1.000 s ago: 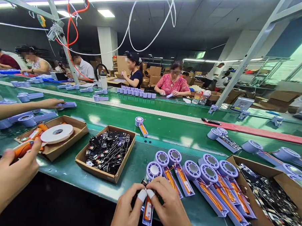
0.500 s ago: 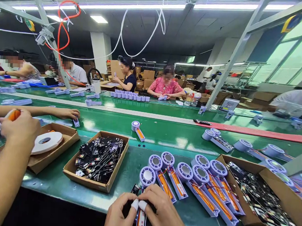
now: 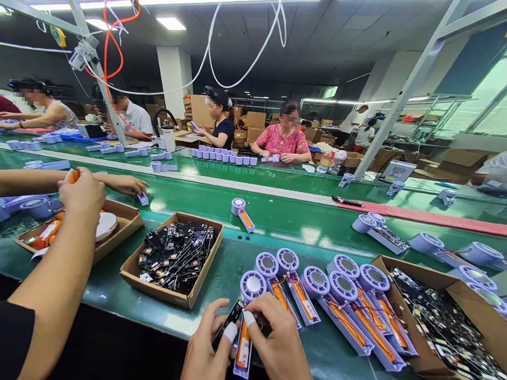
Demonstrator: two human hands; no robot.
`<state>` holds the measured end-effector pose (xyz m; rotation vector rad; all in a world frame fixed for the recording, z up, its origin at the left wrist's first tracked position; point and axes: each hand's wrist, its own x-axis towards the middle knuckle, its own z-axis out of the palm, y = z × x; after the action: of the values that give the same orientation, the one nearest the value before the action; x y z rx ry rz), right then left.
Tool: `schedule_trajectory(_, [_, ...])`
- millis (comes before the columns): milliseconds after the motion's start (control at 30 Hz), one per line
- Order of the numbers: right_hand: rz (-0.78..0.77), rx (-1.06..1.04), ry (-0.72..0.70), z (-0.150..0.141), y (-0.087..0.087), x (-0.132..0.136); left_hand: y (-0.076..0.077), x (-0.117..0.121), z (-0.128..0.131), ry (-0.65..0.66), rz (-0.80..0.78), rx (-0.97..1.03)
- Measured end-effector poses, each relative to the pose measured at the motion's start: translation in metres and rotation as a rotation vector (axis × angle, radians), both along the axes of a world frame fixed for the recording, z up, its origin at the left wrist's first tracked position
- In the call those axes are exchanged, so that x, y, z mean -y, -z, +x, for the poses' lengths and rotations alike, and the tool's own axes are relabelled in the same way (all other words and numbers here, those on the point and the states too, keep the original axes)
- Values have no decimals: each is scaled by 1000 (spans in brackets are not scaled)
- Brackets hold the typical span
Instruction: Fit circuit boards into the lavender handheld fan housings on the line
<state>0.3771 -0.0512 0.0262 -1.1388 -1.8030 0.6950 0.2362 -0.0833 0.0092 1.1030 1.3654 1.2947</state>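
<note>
Directly in front of me lies a purple housing [image 3: 252, 285] with a round vented head, a silver disc and an open handle. An orange-wrapped battery [image 3: 243, 346] sits in that handle. A narrow black circuit board [image 3: 227, 325] is gripped between the thumb and fingers of my left hand [image 3: 208, 350], tilted beside the handle. My right hand [image 3: 282, 348] closes its thumb and forefinger on the housing at its neck; whether it also pinches a wire there is hidden. White finger covers are on both thumbs.
Several similar purple housings [image 3: 345, 286] lie to the right. Cardboard boxes of circuit boards stand left [image 3: 190, 299] and right [image 3: 475, 312]. A co-worker's arm [image 3: 72, 249] reaches over another box [image 3: 128, 229] at left. Beyond runs a green belt [image 3: 194, 196].
The view has shifted a little. My left hand has drawn away from the right, bringing the circuit board up into clearer sight beside the handle. The co-worker's raised hand has moved right.
</note>
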Motion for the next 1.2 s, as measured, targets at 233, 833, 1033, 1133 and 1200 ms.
schedule_trajectory(233, [167, 85, 75, -5, 12, 0, 2, 4, 2, 8, 43, -57])
schedule_trajectory(833, [-96, 102, -281, 17, -18, -11, -16, -4, -31, 311, 51, -235])
schedule_trajectory(1033, [-120, 46, -238, 17, -12, -7, -23, -5, -30, 326, 34, -269])
schedule_trajectory(1133, [-122, -3, -209, 32, -8, -2, -20, -2, -30, 279, -3, -298])
schedule_trajectory(1200, [-127, 39, -198, 42, -9, 2, -16, 1, -31, 280, -1, -306])
